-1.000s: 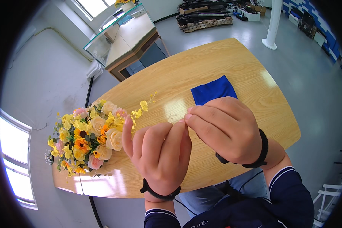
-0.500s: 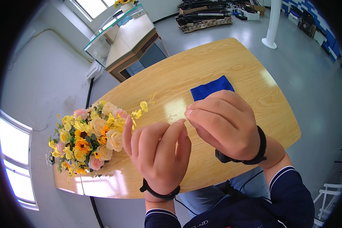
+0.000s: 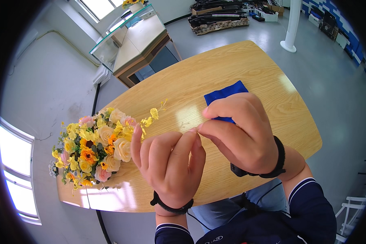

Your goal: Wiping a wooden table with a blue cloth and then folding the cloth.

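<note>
My left hand (image 3: 168, 162) is closed in a pinch over the table, thumb and index tips together, with the little finger sticking up beside the flowers. My right hand (image 3: 244, 134) comes in from the right; its index finger and thumb look pressed together, while another finger is lifted apart above them. The fingertips of both hands meet or nearly meet. Anything held there is too small or hidden to make out. Beyond my right hand a blue cloth (image 3: 227, 92) lies flat on the table, partly covered by the fingers. Black bands circle both wrists.
The wooden table (image 3: 240, 57) has curved edges. A bouquet of yellow, cream and pink flowers (image 3: 95, 148) stands at its left end. Past the far edge are a glass-topped counter (image 3: 138, 40), a white post (image 3: 290, 28) and a stack of dark items (image 3: 217, 16) on the floor.
One finger of my right hand has lifted away from its pinch, and the hand has shifted slightly, uncovering more of the blue cloth. My left hand has hardly moved.
</note>
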Motion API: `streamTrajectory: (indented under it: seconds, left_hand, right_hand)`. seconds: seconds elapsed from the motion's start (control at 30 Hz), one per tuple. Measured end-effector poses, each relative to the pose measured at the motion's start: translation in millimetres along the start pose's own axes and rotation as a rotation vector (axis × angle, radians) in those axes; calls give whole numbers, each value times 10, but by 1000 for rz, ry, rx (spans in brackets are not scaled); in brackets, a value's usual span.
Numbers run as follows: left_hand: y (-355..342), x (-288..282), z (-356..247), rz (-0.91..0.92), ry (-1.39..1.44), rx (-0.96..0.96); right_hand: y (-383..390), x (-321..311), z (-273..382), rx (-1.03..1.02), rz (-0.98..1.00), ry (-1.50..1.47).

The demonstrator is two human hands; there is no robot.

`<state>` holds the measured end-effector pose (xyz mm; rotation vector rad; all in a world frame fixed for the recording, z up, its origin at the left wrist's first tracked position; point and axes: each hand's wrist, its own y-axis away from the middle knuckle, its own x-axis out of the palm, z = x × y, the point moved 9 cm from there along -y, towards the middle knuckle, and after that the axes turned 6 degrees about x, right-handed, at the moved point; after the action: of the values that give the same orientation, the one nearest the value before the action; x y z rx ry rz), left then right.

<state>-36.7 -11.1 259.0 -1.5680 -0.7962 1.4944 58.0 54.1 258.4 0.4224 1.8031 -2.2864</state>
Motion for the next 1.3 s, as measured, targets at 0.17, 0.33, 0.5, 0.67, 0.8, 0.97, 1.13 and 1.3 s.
streamTrajectory:
  seconds: [0.17, 0.33, 0.5, 0.67, 0.8, 0.97, 1.13, 1.3]
  left_hand:
    - [2, 6, -1, 8, -2, -2]
    - [2, 10, -9, 16, 2, 4]
    - [1, 15, -20, 19, 0, 12]
    - [-1, 28, -20, 32, -4, 2]
    - [-3, 33, -23, 44, -5, 0]
    - [-3, 35, -17, 46, -3, -4]
    - [0, 18, -16, 25, -6, -1]
    - [4, 10, -6, 10, -2, -4]
  right_hand:
    - [0, 7, 11, 14, -1, 10]
    - [1, 18, 26, 10, 4, 38]
    - [-3, 23, 37, -3, -4, 48]
    - [-6, 45, 17, 21, 22, 47]
    - [-11, 63, -25, 63, 61, -16]
    - [-31, 22, -91, 87, 73, -127]
    - [-36, 2, -66, 74, 83, -30]
    - [-32, 17, 0, 38, 97, 49]
